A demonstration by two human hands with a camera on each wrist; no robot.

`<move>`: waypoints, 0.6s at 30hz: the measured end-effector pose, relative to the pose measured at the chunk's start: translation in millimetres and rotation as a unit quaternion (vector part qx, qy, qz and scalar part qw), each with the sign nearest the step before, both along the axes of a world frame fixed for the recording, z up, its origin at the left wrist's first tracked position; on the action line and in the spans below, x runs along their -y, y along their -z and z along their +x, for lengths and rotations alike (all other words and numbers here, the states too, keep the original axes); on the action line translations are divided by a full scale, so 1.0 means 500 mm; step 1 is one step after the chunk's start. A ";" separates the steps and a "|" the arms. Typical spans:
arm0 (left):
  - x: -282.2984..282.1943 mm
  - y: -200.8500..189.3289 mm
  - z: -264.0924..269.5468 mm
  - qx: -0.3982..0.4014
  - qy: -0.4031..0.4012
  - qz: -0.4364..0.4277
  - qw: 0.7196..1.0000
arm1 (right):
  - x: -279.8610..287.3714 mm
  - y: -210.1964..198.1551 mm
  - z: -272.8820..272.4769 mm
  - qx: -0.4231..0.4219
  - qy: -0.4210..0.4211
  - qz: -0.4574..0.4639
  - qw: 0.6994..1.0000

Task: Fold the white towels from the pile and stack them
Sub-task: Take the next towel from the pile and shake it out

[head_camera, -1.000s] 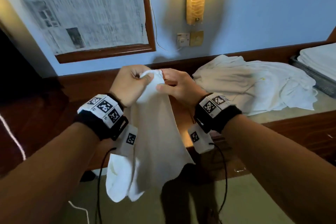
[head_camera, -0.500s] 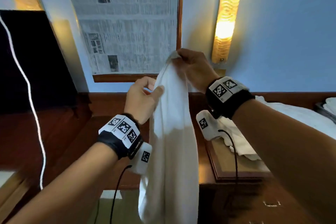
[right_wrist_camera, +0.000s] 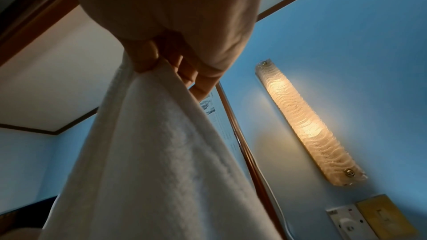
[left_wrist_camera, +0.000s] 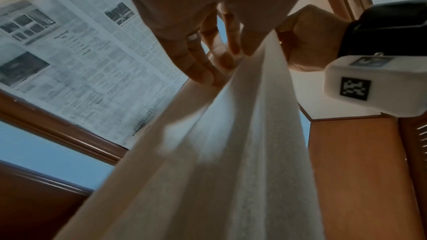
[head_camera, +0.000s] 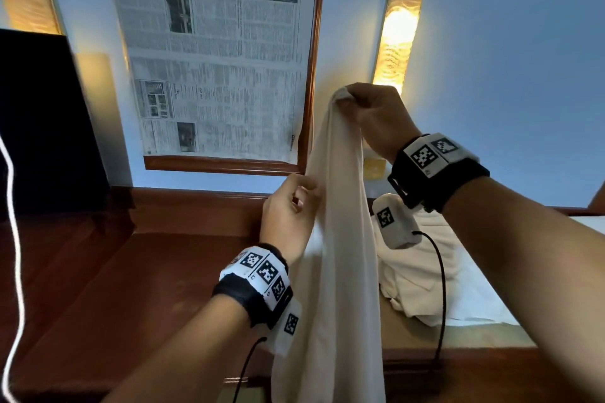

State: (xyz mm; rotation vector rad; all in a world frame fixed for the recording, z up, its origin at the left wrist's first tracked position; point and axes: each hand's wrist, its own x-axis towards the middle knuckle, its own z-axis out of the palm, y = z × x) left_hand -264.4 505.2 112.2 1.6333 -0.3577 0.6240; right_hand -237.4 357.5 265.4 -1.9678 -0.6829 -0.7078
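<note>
Towel [head_camera: 337, 239] hangs lengthwise below our right hand [head_camera: 376, 114], which grips its top corner — left hand [head_camera: 288, 216], lower, pinches its edge.

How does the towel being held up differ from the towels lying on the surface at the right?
The held towel hangs lengthwise in the air, while the pile lies crumpled on the surface. The right hand pinches the held towel's top and the left hand holds its edge lower down; nothing touches the pile. The held towel falls in long straight folds, the pile in bunched creases. Both are white and unfolded.
</note>
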 end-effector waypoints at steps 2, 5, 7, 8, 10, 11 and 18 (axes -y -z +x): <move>0.007 -0.001 0.015 -0.012 -0.004 -0.009 1.000 | 0.009 -0.006 -0.002 -0.004 0.001 0.007 1.000; 0.018 -0.001 0.021 0.008 -0.036 0.040 0.999 | 0.023 -0.015 -0.004 0.001 0.013 0.003 1.000; 0.022 0.003 0.022 0.036 -0.074 0.106 0.991 | 0.032 -0.017 -0.001 0.005 0.022 0.010 1.000; 0.021 0.005 0.026 0.035 -0.086 0.124 0.988 | 0.036 -0.018 0.001 0.003 0.023 0.018 1.000; 0.011 0.011 0.034 0.021 -0.092 0.119 0.988 | 0.045 -0.020 0.005 -0.002 0.031 0.028 0.999; 0.004 0.012 0.037 0.020 -0.092 0.098 0.991 | 0.049 -0.020 0.007 -0.005 0.042 0.026 0.999; -0.007 0.017 0.013 0.061 -0.037 0.056 0.996 | 0.038 -0.025 0.033 -0.014 0.130 -0.028 0.991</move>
